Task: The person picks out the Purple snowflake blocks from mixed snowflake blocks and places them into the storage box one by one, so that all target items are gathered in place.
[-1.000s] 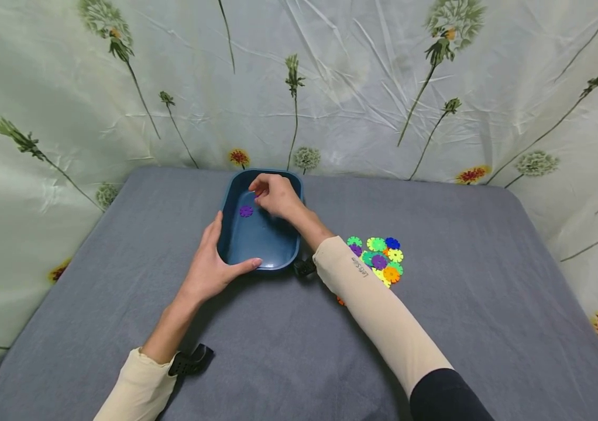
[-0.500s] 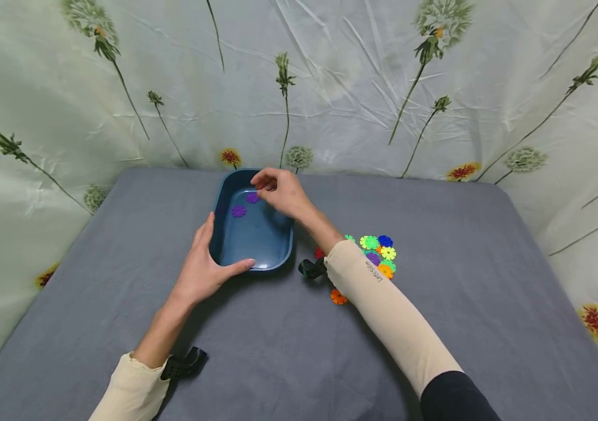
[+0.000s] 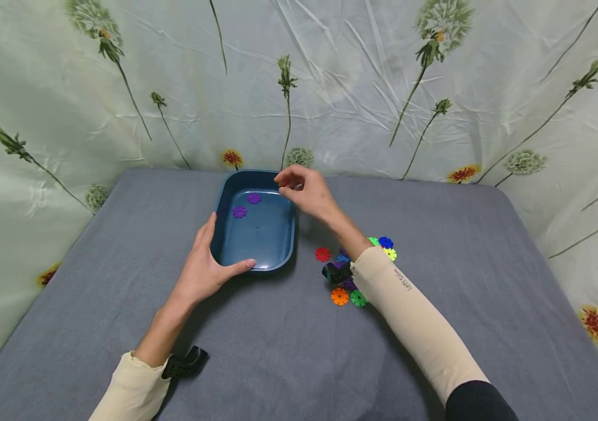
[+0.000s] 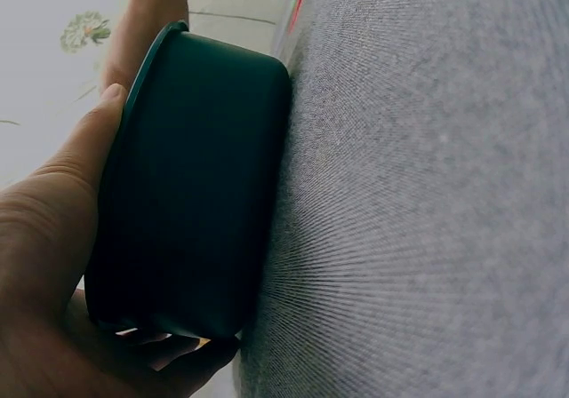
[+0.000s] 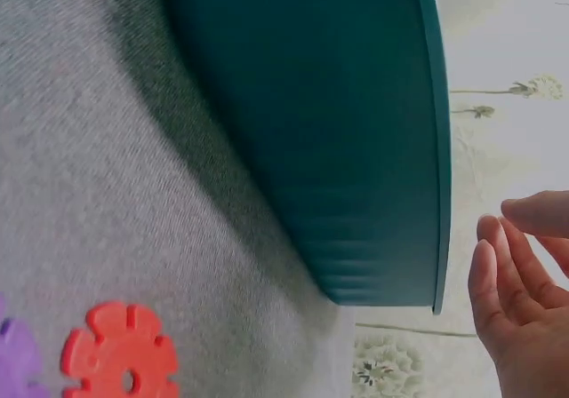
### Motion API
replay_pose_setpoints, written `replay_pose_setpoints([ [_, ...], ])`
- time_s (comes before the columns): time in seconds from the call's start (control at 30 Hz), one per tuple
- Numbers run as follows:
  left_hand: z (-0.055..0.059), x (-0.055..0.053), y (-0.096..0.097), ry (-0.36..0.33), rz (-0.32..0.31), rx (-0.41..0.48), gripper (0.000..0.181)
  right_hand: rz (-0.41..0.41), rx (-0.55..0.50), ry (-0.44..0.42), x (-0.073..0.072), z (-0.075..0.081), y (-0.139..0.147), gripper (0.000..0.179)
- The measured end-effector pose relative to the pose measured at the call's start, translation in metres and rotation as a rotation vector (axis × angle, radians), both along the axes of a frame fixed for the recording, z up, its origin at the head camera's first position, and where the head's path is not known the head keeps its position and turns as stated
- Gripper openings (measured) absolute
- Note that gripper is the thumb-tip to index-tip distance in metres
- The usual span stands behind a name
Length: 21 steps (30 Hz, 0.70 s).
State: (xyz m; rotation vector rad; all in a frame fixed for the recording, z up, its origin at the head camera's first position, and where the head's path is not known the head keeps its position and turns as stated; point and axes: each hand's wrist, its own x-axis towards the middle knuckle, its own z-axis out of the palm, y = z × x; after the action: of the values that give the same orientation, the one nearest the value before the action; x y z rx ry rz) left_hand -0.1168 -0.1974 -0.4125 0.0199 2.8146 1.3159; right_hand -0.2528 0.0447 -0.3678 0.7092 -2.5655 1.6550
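Note:
A deep blue plastic tray (image 3: 257,234) stands on the grey cloth, with two purple notched discs (image 3: 239,212) lying on its floor. At the tray's near left corner, my left hand (image 3: 201,272) holds it, thumb on the front rim and fingers along the side. In the left wrist view the thumb (image 4: 93,136) rests on the rim. My right hand (image 3: 306,190) is raised over the far right rim, holding nothing. Its fingers are loosely bent; the right wrist view has the thumb apart from the fingertips (image 5: 484,256).
Right of the tray lies a pile of colourful notched discs, partly hidden under my right forearm. A red disc (image 3: 322,254), an orange disc (image 3: 339,296) and a green disc (image 3: 359,297) lie at its edge. A flower-printed curtain (image 3: 351,88) hangs behind the table.
A second purple disc has left my right hand and lies in the tray. That hand has drawn back rightward to the rim. My left hand keeps its hold on the tray.

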Motion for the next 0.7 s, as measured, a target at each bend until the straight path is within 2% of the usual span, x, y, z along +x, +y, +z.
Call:
replay_pose_setpoints([
  [0.37, 0.0, 0.001, 0.0, -0.007, 0.006, -0.004, 0.133, -0.017, 0.008, 0.014, 0.007, -0.006, 0.018, 0.019],
  [0.7, 0.0, 0.001, 0.001, -0.006, 0.011, -0.004, 0.133, -0.038, 0.018, -0.015, 0.014, -0.013, 0.039, 0.019],
])
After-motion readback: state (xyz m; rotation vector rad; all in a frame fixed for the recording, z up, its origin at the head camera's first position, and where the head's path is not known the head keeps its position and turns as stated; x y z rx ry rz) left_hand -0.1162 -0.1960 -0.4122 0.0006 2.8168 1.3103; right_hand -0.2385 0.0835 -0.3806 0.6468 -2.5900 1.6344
